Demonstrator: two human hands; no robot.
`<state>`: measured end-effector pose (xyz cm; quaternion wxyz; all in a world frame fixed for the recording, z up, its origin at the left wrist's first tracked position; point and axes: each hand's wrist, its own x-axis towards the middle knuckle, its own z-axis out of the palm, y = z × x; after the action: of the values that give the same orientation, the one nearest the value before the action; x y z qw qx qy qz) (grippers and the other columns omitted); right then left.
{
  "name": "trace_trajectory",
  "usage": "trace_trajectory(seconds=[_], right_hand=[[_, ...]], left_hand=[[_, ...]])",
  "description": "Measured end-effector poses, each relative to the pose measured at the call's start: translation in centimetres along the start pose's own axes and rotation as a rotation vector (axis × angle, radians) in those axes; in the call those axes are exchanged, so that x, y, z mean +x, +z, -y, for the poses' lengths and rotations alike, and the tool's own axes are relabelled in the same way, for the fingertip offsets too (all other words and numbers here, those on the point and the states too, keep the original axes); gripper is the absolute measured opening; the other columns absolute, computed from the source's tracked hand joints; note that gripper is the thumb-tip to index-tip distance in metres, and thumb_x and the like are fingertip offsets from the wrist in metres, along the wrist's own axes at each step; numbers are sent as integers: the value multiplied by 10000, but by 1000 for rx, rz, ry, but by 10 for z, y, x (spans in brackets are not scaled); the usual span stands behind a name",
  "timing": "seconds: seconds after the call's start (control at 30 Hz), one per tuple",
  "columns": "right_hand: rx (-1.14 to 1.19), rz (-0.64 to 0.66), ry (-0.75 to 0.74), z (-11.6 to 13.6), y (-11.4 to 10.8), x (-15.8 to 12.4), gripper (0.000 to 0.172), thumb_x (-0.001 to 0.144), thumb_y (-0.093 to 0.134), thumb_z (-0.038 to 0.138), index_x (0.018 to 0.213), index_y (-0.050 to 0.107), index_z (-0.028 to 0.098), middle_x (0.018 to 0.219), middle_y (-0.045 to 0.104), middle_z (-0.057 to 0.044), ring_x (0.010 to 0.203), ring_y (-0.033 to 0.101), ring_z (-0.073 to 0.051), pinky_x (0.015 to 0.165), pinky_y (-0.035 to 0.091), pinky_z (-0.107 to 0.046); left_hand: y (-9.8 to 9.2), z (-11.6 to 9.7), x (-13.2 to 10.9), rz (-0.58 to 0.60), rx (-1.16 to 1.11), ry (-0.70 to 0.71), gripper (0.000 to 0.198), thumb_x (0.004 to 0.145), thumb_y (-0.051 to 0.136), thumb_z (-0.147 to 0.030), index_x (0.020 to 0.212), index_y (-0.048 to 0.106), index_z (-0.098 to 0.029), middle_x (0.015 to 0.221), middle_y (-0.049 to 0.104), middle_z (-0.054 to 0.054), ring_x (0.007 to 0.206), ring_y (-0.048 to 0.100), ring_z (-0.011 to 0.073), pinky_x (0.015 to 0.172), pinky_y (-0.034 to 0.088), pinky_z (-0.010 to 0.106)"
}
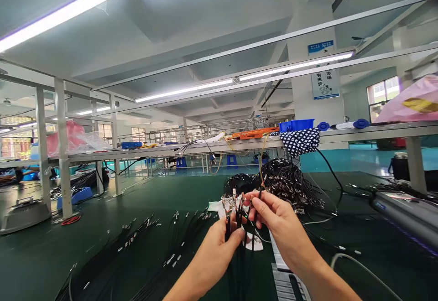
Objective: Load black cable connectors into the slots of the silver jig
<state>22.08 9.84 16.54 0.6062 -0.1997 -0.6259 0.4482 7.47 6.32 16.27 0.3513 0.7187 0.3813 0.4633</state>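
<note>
While the left hand (pixel 219 241) is curled round black cables (pixel 238 221) lower-centre, the right hand (pixel 273 212) pinches one, probably separating them, so next needs steady pinching.

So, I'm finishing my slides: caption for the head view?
Left hand gripping black cables, right hand at their ends, above a dark green worktop.

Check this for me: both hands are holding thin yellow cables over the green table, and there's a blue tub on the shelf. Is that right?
Not quite: the cables are black, not yellow, as the head view shows. The left hand and right hand do hold them over the green table, and the blue tub is on the shelf.
</note>
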Motion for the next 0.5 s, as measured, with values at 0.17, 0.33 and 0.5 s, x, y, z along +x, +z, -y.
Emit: trace_trajectory(seconds=[0.17, 0.33, 0.5], right_hand=[[-65, 53, 21, -24, -2, -14, 412, 838, 533, 493, 950, 577, 98, 698, 530, -34, 588, 453, -128, 493, 371, -212], [-245, 150, -11, -34, 5, -23, 376, 881, 442, 464, 958, 578, 122, 824, 504, -56, 612, 466, -137, 479, 405, -222], [-264, 31, 60, -38, 10, -23, 433, 859, 453, 529, 936, 579, 123, 667, 502, -19, 440, 367, -94, 371, 304, -207]], left_hand=[[2, 9, -2, -3, -139, -99, 382, 824, 587, -410, 1025, 528, -91, 883, 522, 52, 766, 428, 137, 645, 350, 224], [6, 15, 0, 12, -93, 37, 323, 881, 530, -414, 957, 557, -101, 757, 486, 19, 697, 431, 128, 675, 395, 245], [12, 15, -3, 7, -35, 55, 339, 893, 515, -449, 914, 551, -112, 761, 489, 20, 694, 425, 122, 633, 379, 225]])
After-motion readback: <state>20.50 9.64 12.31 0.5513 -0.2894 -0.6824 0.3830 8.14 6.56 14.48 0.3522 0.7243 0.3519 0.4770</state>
